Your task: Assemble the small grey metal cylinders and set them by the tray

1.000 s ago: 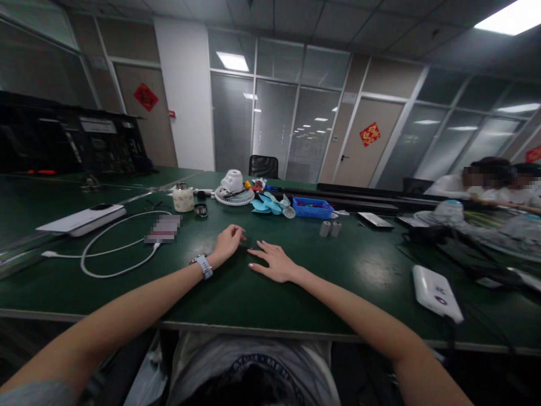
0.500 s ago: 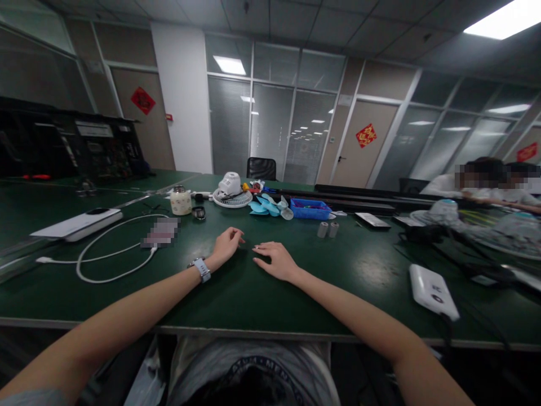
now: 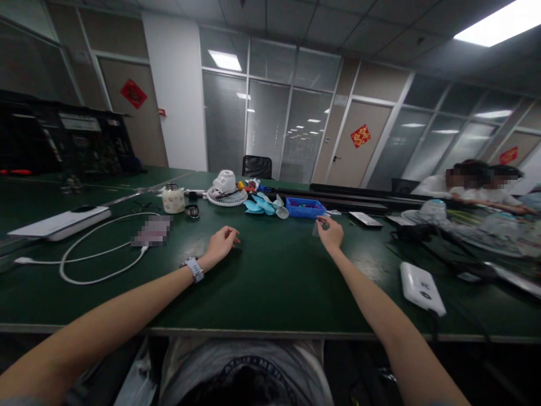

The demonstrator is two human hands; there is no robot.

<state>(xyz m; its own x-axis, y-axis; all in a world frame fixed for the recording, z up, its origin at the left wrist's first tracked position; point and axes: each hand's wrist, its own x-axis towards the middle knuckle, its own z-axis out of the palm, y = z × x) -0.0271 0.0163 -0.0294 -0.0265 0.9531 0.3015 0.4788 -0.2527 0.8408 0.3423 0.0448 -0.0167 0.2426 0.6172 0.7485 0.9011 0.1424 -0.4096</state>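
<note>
My left hand (image 3: 222,243), with a watch (image 3: 194,269) on its wrist, rests on the green table with loosely bent fingers and holds nothing. Farther out and to the right, my right hand (image 3: 331,233) has its fingers curled around the grey cylinders, which look like batteries (image 3: 325,225). Only a round end and a blurred side of these show between the fingers, so I cannot tell whether one or both are gripped. Just behind that hand stands a blue basket (image 3: 305,208). Light-blue fan blades (image 3: 262,205) lie left of the basket.
A white fan part with a grille (image 3: 227,196) lies at the back, near a cream jar (image 3: 173,201). On the left are a phone (image 3: 152,231), a white cable (image 3: 63,270) and a white box (image 3: 59,224). A white power bank (image 3: 421,287) lies right. Two people sit far right.
My right hand has moved forward and right from beside my left hand to the grey batteries and closed around them. The left hand stays put; the view has shifted slightly.
</note>
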